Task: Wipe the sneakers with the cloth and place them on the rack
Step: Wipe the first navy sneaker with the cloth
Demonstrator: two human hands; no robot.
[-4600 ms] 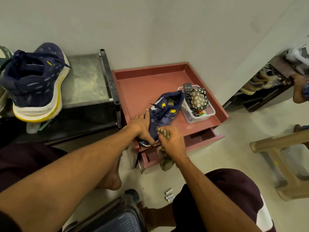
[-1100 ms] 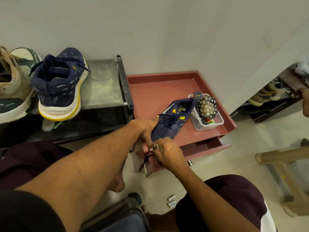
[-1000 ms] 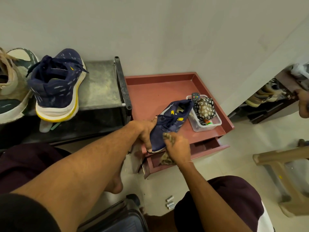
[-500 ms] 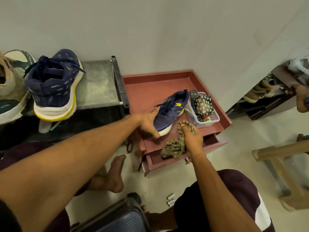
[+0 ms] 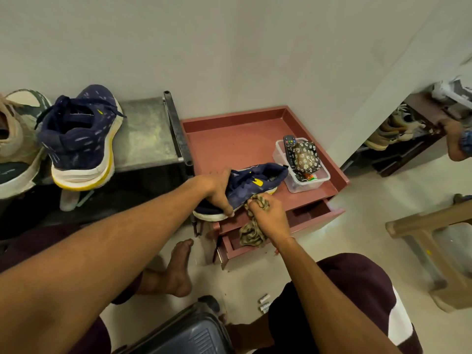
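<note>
I've got L hand (image 5: 217, 192) curled round the near end of the navy sneaker (image 5: 252, 185), arm stretched fwd, shoe tilted over the red cabinet (image 5: 229, 146) top. R hand (image 5: 268, 215) is clenched on the bunched cloth (image 5: 251, 233), pressing it vs the shoe's side. 2nd sneaker (image 5: 81, 139) sits on the rack (image 5: 145, 134).

This looks like a home — a corner where shoes are kept. A blue sneaker (image 5: 81, 139) sits on a dark shoe rack (image 5: 145, 134), and more shoes (image 5: 390, 129) fill a low shelf (image 5: 406, 152). A TV remote (image 5: 289, 144) lies in a tub (image 5: 310, 183) on a red drawer chest (image 5: 229, 139) — and a suitcase (image 5: 189, 335) stands on the tiled floor (image 5: 370, 226).
</note>
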